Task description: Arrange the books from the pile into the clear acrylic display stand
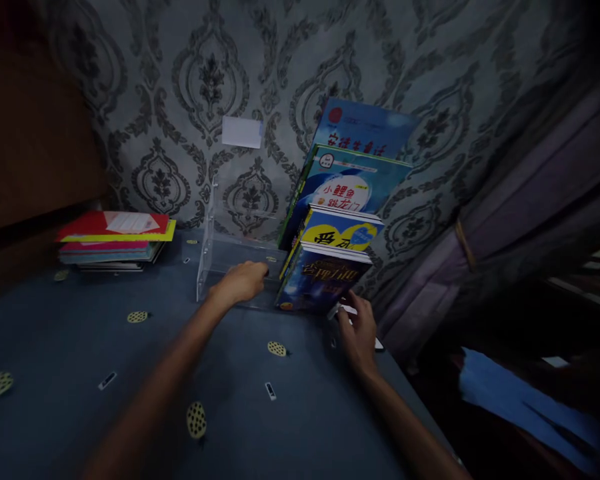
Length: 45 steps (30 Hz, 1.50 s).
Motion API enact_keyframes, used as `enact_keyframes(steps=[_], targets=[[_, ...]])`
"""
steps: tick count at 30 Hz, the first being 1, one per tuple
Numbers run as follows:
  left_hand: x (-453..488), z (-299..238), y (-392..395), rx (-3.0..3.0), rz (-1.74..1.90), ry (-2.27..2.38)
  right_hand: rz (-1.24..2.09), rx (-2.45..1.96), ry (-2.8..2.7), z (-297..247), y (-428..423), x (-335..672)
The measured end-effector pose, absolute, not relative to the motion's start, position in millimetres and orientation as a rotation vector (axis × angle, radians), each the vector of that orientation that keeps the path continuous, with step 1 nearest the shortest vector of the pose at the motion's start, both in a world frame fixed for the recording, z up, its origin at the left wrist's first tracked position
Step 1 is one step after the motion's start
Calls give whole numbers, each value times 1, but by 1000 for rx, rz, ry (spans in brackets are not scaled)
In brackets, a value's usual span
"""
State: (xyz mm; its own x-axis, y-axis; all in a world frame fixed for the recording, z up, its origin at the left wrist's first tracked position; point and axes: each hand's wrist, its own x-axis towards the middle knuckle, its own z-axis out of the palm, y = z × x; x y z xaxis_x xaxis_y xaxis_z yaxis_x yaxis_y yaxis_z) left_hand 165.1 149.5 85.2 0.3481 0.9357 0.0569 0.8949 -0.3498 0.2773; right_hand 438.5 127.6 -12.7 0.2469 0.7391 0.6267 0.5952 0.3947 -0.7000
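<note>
A clear stepped book rack (pixel 206 250) stands on the table against the wall, its left part bare. Several books lean in tiers on its right part: a dark blue book (pixel 320 283) in front, then a yellow and blue book (pixel 325 232), a blue-green book (pixel 365 177) and a taller blue book (pixel 375 123) at the back. My left hand (pixel 243 280) is closed over the rack's lower front tier, left of the books; its fingertips are hidden. At the rack's lower right corner, my right hand (pixel 359 333) curls its thumb and fingers around the clear edge, beside the front book.
A stack of red, yellow and blue books or folders (pixel 115 247) lies at the back left. The table (pixel 155 373) has a dark blue patterned cover. A flat white-topped object (pixel 379 345) is partly behind my right hand. A tied curtain (pixel 445 267) hangs at the right.
</note>
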Motion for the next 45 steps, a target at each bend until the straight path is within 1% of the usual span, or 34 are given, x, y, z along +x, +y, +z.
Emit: enact_keyframes(steps=[9,15,23,34,41,45], targets=[[156,87,147,2384,260,1655,195,-1340,-1350,-14,118,430],[156,91,142,2428,241,1605,117,-1279,-1603,-11,110,419],[160,98,134,2469,205,1574,209,-1336,-2031,-17,105,409],[161,108,114,2541,302,1479,169,-1460,-2037,-26,108,408],[114,96,93,2538,477,1468,202,-1506,-1986,-22,98,389],[74,81,84,2454,559,1567,316,-1476,-2053,-20,90,352]])
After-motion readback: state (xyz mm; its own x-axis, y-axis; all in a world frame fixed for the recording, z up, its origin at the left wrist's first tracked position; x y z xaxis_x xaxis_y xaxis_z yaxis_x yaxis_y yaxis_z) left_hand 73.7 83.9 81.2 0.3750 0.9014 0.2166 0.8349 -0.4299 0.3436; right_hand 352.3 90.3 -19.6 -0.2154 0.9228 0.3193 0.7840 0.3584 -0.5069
